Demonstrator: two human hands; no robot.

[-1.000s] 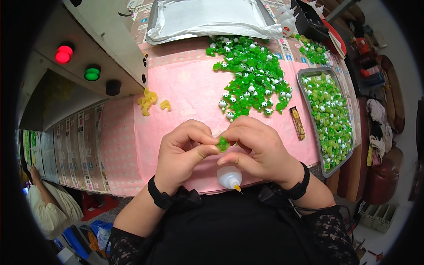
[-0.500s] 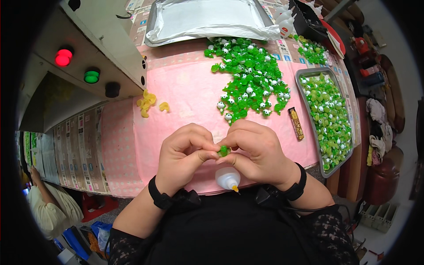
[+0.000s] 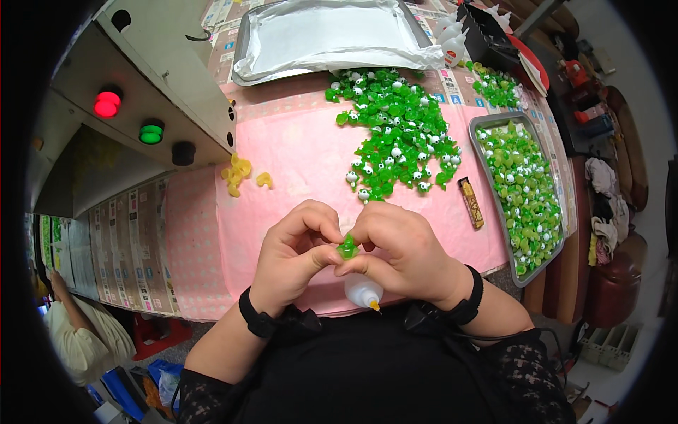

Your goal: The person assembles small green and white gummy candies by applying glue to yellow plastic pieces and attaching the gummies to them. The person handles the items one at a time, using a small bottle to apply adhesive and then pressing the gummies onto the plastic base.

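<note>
Between the fingertips of both hands is a small translucent green figure (image 3: 347,247), pinched from either side over the near part of the pink cloth. My left hand (image 3: 300,240) grips its left side with thumb and forefinger. My right hand (image 3: 399,244) pinches it from the right, fingertips close to those of the left. Just below the fingers lies a white squeeze bottle (image 3: 362,290) with a yellow tip pointing toward me. Beyond my hands spreads a heap of green figures with white eyeballs (image 3: 399,134). Which side of the held figure faces up is hard to tell.
A metal tray (image 3: 475,127) of finished-looking green and yellow pieces stands at right, beside a lighter (image 3: 471,203). Yellow pieces (image 3: 236,173) lie at left, near a machine with red and green lamps (image 3: 151,131). A paper-lined tray (image 3: 332,42) sits at the back.
Both hands have shifted slightly left with the green figure, which is turned and shows more of itself between the fingertips. The surroundings have moved a little in view.
</note>
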